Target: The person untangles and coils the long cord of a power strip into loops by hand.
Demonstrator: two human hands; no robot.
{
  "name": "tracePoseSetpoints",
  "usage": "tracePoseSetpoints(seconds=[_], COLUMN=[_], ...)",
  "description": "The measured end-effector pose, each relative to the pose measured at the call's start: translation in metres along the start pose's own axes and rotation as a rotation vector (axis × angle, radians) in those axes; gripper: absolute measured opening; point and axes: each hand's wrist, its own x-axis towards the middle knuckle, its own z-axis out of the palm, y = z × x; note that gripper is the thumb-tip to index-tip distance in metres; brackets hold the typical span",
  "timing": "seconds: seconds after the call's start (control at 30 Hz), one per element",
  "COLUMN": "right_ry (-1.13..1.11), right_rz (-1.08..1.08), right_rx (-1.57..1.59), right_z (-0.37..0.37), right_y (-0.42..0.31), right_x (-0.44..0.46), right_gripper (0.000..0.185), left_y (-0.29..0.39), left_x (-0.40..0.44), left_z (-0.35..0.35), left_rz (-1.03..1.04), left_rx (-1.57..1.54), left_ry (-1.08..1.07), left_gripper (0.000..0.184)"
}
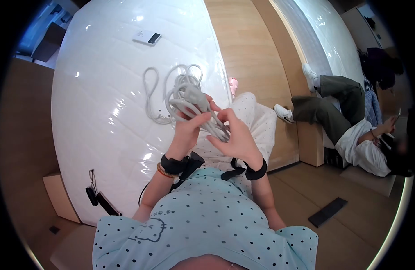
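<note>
A light grey cable (188, 85) is gathered in loose coils above my lap, with a thick pale block, perhaps its plug or socket end, among the loops. My left hand (188, 130) is closed around the lower left of the bundle, thumb across the coils. On the other side, my right hand (238, 137) pinches several strands between thumb and fingers. One long loop of the cable lies out to the left on the plastic-covered mattress (99, 130). Parts of the fingers of both hands are hidden by the coils.
A white box-like device with a dark panel (147, 38) lies farther up the mattress. Glasses (92, 178) and dark cases rest near its left edge. A pink object (233, 85) is beside my knee. To the right, a seated person (347, 108) holds a phone.
</note>
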Motion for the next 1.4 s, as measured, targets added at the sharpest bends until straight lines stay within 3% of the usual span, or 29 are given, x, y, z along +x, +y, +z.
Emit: tracePoseSetpoints(seconds=[0.1,0.17,0.4,0.5,0.6,0.63,0.73,0.8,0.9,1.0,1.03,1.13,1.23,1.33,1.4], right_ry=[0.192,0.159,-0.08,-0.046,-0.045,-0.024,0.036,0.052,0.026,-0.036,-0.046,-0.061,-0.058,-0.04,-0.037], right_rz=[-0.172,-0.184,0.125,0.086,0.193,0.209,0.255,0.289,0.282,0.258,0.248,0.221,0.205,0.204,0.201], right_rx=[-0.191,-0.164,-0.13,0.066,0.323,0.367,0.472,0.509,0.492,0.487,0.493,0.506,0.528,0.566,0.608], right_z=[0.0,0.01,0.029,0.029,0.012,0.008,-0.005,-0.012,-0.015,-0.013,-0.012,-0.013,-0.013,-0.018,-0.021], right_y=[-0.004,-0.001,0.021,0.032,0.029,0.031,0.037,0.035,0.034,0.03,0.026,0.02,0.019,0.016,0.017], right_x=[0.002,0.004,-0.001,-0.005,-0.011,-0.013,-0.018,-0.021,-0.024,-0.024,-0.023,-0.022,-0.023,-0.023,-0.021], right_gripper=[0.055,0.053,0.032,0.02,0.013,0.011,0.009,0.007,0.007,0.007,0.007,0.008,0.008,0.008,0.009], left_y=[0.005,0.005,0.001,0.011,0.018,0.017,0.025,0.015,-0.003,-0.018,-0.02,-0.028,-0.026,-0.024,-0.026], left_x=[0.006,0.008,0.009,0.006,0.009,0.01,0.009,-0.002,-0.014,-0.019,-0.02,-0.015,-0.01,-0.01,-0.015], left_z=[-0.005,-0.005,-0.016,-0.01,-0.031,-0.048,-0.095,-0.127,-0.162,-0.146,-0.135,-0.143,-0.15,-0.139,-0.139], left_rz=[-0.013,-0.002,-0.041,-0.11,0.109,0.072,-0.113,-0.261,-0.601,-0.58,-0.497,-0.517,-0.763,-0.984,-0.761], left_rx=[-0.154,-0.176,-0.172,0.146,0.479,0.512,0.767,1.28,1.521,0.814,0.79,0.696,0.999,0.996,0.852], left_ry=[0.058,0.011,-0.158,-0.084,-0.184,-0.081,0.236,0.442,0.266,0.22,0.25,0.271,0.251,0.169,0.097], left_gripper=[0.028,0.024,0.025,0.043,0.058,0.056,0.052,0.051,0.044,0.04,0.038,0.037,0.037,0.037,0.033])
